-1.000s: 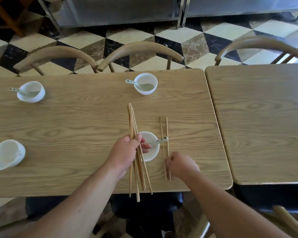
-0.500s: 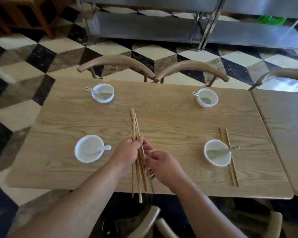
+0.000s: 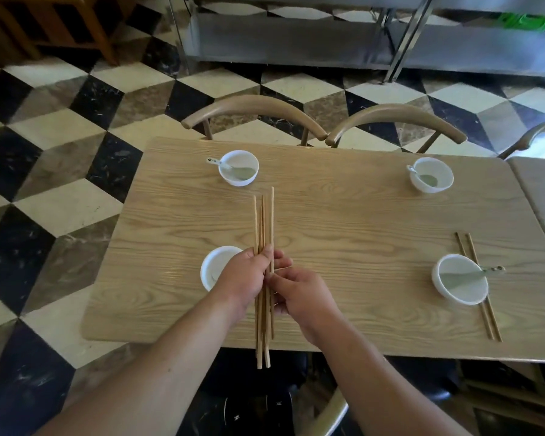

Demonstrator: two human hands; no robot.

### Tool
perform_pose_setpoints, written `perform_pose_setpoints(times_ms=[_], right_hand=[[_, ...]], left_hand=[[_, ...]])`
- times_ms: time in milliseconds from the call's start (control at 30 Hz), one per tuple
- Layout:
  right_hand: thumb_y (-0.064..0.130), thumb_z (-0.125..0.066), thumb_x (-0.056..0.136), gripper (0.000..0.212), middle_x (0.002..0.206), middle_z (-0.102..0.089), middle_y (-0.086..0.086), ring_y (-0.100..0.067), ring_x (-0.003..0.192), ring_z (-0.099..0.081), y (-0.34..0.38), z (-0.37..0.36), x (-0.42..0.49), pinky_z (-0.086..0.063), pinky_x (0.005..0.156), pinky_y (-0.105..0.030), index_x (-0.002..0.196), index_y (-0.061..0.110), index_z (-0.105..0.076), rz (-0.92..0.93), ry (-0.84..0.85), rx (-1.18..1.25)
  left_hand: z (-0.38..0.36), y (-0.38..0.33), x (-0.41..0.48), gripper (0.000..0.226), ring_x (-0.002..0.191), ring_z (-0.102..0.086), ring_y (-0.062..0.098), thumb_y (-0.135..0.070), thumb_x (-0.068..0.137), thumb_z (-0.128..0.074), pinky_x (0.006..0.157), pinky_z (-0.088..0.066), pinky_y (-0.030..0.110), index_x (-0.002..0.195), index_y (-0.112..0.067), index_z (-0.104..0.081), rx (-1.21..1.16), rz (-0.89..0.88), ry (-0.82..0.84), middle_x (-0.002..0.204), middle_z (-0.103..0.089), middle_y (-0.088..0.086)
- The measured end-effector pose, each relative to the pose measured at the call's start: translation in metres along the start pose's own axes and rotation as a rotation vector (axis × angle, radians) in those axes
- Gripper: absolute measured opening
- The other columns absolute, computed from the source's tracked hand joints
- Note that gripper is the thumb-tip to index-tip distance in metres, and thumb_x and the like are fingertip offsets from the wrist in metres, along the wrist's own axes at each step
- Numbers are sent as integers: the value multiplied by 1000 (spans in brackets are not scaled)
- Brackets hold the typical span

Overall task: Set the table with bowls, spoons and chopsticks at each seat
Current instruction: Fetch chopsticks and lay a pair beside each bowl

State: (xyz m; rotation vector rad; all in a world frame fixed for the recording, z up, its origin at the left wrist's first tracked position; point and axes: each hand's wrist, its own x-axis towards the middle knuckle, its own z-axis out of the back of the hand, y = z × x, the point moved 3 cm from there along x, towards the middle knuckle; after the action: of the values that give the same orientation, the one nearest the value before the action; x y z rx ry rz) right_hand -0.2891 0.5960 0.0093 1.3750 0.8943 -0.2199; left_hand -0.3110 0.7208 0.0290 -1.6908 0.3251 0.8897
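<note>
Shifted since 0.5 s back: both hands and chopstick bundle (image 3: 262, 221) now at near-left bowl (image 3: 214, 265); left hand (image 3: 243, 278) covers its right rim. Left hand grips bundle mid-length, tips toward far edge of table (image 3: 359, 221). Right hand (image 3: 306, 294), fingers curled, pinches bundle just beside the left.

On the bench (image 3: 343, 215), 4 bowls sit 1 toward each corner: the far-left bowl (image 3: 239, 180), far-right bowl (image 3: 434, 185) and near-right bowl (image 3: 453, 294) each hold a spoon (image 3: 472, 273), and the near-left bowl (image 3: 214, 262) is partly behind the left hand (image 3: 243, 280). A pair of chopsticks (image 3: 464, 243) lies along the near-right bowl's right side, under its spoon handle. A bundle of chopsticks (image 3: 262, 221), held by the left hand and right hand (image 3: 302, 294), overhangs the near edge; 2 chairs (image 3: 252, 108) stand behind the far edge.
</note>
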Motion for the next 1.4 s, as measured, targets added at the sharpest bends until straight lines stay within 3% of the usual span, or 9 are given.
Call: perform_pose_setpoints(times_ms=[167,333,533,667,800,900,1100,1233,1400], right_hand=[[21,-68,103,23,94,-80,-22,-24,79,-73,-11,4,12,-62,82,-48,101,0,-78,1,31,30],[26,-74,100,20,72,-67,-2,-17,68,-59,-19,21,17,-54,71,-36,89,10,-80,-6,25,6],[23,-72,101,21,68,-70,1,-13,60,-59,-55,59,32,-52,60,-31,86,13,-79,-137,-242,-88],[25,-69,101,16,73,-71,0,-14,61,-62,-79,41,55,-57,59,-29,94,15,-80,-258,-163,-327],[25,-66,102,18,75,-74,-1,-17,68,-71,-82,14,82,-67,78,-37,90,16,-76,-296,-102,-490],[23,-63,103,16,89,-78,-5,-17,75,-75,-78,2,94,-65,77,-33,97,14,-75,-281,-59,-582],[20,-65,101,11,88,-78,-7,-22,78,-78,-79,3,105,-63,64,-33,107,11,-68,-250,-122,-685],[20,-67,96,8,85,-78,-7,-23,76,-77,-80,1,110,-64,64,-34,94,12,-69,-214,-148,-738],[33,-66,96,26,76,-76,-6,-25,72,-74,-59,17,92,-59,62,-34,90,9,-74,-155,-204,-746]], left_hand=[[1,1,11,32,97,-81,31,-37,111,-53,72,-65,50,110,-11,-72,70,-16,-32,104,-84,4],[-1,0,21,31,81,-80,19,-34,112,-51,81,-60,34,109,-13,-74,168,-61,-93,103,-84,1],[11,-7,27,30,94,-82,31,-31,114,-48,96,-58,47,111,-11,-70,130,-71,-146,100,-85,0],[11,-4,25,33,100,-80,34,-31,114,-48,100,-57,49,117,-7,-69,116,-47,-117,102,-85,1],[13,-1,27,34,95,-82,30,-31,114,-48,101,-57,49,121,-4,-68,91,-33,-119,101,-85,1],[14,3,28,34,99,-80,34,-31,114,-48,102,-56,51,121,-4,-68,83,-23,-126,101,-85,2],[15,13,26,34,88,-79,26,-32,114,-49,100,-57,49,118,-5,-68,92,-23,-125,101,-85,2],[15,15,23,32,95,-80,34,-32,114,-48,95,-57,45,114,-8,-69,96,-24,-129,100,-85,2],[23,14,14,32,89,-82,24,-33,114,-48,98,-56,45,115,-9,-70,92,-28,-136,101,-85,1]])
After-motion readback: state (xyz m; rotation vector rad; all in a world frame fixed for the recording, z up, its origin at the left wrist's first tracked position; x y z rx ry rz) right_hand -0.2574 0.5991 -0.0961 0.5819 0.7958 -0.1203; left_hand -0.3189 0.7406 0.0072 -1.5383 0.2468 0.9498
